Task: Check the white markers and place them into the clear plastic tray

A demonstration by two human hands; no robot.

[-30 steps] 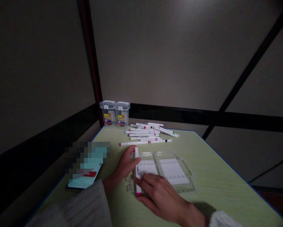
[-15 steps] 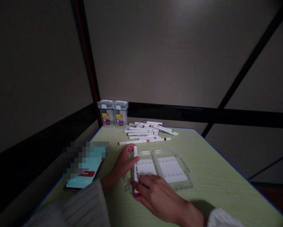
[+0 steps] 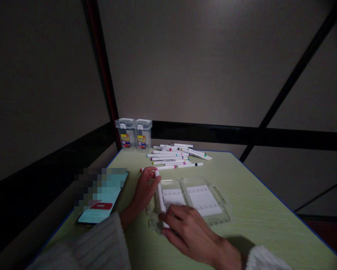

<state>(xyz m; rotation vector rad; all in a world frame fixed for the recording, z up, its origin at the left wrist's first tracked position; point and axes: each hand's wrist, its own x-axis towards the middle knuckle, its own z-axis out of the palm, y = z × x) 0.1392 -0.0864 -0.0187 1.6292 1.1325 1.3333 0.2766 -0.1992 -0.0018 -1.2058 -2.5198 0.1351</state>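
A white marker pen (image 3: 160, 193) with a pink-red far end is held lengthwise between both hands. The fingers of my left hand (image 3: 145, 187) grip its far end. My right hand (image 3: 189, 230) pinches the near end, covering the tip there. Beneath the marker lies an opened clear plastic case (image 3: 185, 187), flat on the table, with a white printed card (image 3: 204, 200) in its right half and another white card (image 3: 174, 197) in its left half, partly behind my right hand.
Several white markers (image 3: 171, 158) with coloured ends lie in a loose pile beyond the case. Two clear lidded boxes (image 3: 143, 137) stand at the back left corner. A phone (image 3: 99, 217) with a lit screen lies left on the pale green table (image 3: 258, 213).
The marker's far end has tilted slightly left and away, my left hand moving with it. My right hand stays nearly in place at the near end.
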